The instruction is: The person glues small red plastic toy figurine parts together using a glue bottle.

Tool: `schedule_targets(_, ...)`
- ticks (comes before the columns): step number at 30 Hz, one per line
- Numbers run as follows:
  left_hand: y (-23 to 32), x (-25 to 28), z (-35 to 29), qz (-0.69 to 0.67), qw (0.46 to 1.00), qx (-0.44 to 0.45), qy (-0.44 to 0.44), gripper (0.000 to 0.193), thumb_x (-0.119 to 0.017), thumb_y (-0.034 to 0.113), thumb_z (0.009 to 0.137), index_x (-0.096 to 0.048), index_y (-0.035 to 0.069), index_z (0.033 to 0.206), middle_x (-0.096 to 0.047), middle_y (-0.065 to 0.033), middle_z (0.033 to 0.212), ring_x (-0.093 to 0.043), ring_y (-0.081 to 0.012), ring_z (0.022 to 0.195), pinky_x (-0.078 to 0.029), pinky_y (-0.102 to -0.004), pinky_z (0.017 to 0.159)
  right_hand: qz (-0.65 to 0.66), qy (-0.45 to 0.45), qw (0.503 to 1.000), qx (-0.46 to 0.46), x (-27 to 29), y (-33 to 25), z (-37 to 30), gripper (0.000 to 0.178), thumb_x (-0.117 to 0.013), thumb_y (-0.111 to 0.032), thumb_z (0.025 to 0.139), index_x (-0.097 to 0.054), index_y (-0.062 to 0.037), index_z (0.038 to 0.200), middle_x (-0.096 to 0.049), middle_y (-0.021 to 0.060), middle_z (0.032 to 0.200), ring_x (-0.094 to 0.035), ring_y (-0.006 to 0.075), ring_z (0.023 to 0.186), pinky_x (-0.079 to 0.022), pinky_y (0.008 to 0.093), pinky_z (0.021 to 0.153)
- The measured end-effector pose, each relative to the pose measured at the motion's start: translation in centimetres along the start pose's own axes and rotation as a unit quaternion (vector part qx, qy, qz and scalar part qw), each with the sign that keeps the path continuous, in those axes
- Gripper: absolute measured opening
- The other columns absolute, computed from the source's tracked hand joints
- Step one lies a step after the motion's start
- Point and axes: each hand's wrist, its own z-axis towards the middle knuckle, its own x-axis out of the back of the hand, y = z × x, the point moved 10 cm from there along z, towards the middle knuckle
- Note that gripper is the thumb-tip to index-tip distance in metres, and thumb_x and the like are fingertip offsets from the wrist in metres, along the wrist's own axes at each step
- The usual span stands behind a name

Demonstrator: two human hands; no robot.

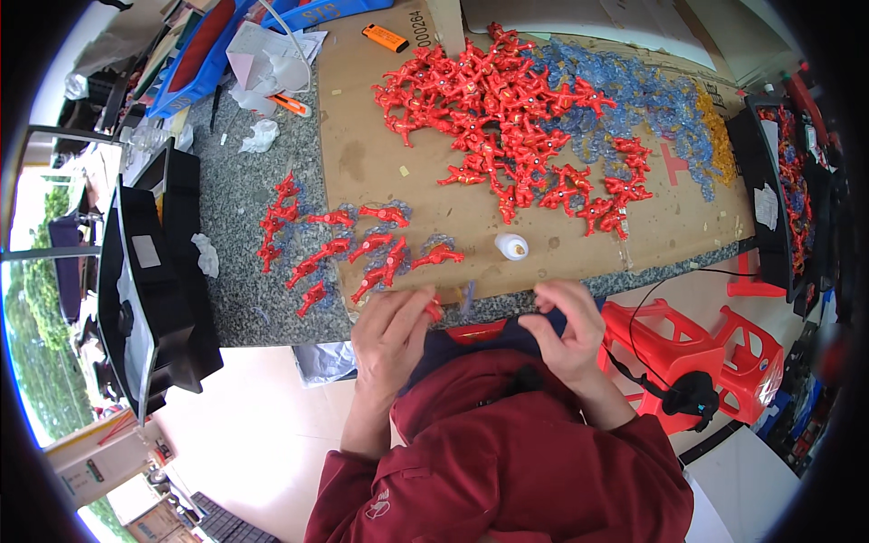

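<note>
Currently I see the left hand (389,333) pinching what looks like a red figure (434,309) by the counter's (231,288) near edge; the right hand (576,333) has thumb and fingers parted.

Black digits (420,29) stand on brown cardboard (348,109), characters (320,13) on a blue bin (358,7), a pale emblem (377,504) on a maroon jacket (543,462).

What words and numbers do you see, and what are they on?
I won't copy writing; it's on:
Cardboard: black characters, plus a red mark at right.
Blue bin: pale characters on its side.
Small orange item: dark marks, too small to read.
Maroon top: small pale emblem.
</note>
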Motion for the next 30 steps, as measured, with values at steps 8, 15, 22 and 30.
schedule_targets(8, 0.0, -0.5, -0.2, 0.113, 0.992, -0.026, 0.039, 0.032, -0.073, -0.001, 0.058, -0.065, 0.005, 0.088, -0.063, -0.007, 0.084, -0.056, -0.0235, 0.068, -0.048, -0.0323, 0.06, -0.05, 0.036, 0.998, 0.003, -0.8, -0.3, 3.4, 0.039, -0.076, -0.003, 0.065, -0.059, -0.0008, 0.099, -0.059, 0.011, 0.092, -0.057, 0.0176, 0.07, -0.045, 0.0263, 0.057)
schedule_targets(15, -4.1, -1.1, -4.3, -0.321, 0.903, 0.273, 0.089, 0.027, -0.074, 0.0, 0.068, -0.058, 0.001, 0.09, -0.063, -0.0084, 0.082, -0.056, -0.0127, 0.072, -0.045, -0.0238, 0.061, -0.079, -0.033, 0.993, 0.08, -2.2, -1.4, 1.6, 0.024, -0.069, -0.002, 0.072, -0.059, -0.0023, 0.094, -0.061, 0.007, 0.067, -0.056, 0.0171, 0.049, -0.043, 0.0268, 0.044)
schedule_targets(22, -5.2, -4.8, -7.3, -0.577, 0.727, 0.37, 0.042, 0.03, -0.066, 0.021, 0.082, -0.053, 0.0, 0.099, -0.061, -0.0118, 0.084, -0.056, -0.0162, 0.069, -0.043, -0.024, 0.059, -0.249, -0.117, 0.96, 0.043, -5.9, -0.6, 1.9, 0.029, -0.064, -0.012, 0.078, -0.057, -0.004, 0.106, -0.059, 0.007, 0.061, -0.057, 0.0211, 0.046, -0.043, 0.0304, 0.042)
schedule_targets(30, -4.2, -5.7, -7.2, -0.651, 0.665, 0.363, 0.049, 0.026, -0.063, 0.018, 0.083, -0.053, 0.0, 0.099, -0.061, -0.0135, 0.091, -0.058, -0.0185, 0.08, -0.046, -0.0286, 0.07, -0.256, -0.147, 0.955, 0.003, -6.4, -0.4, 1.3, 0.029, -0.064, -0.017, 0.079, -0.055, -0.005, 0.104, -0.058, 0.0074, 0.058, -0.057, 0.0226, 0.046, -0.043, 0.0328, 0.041)
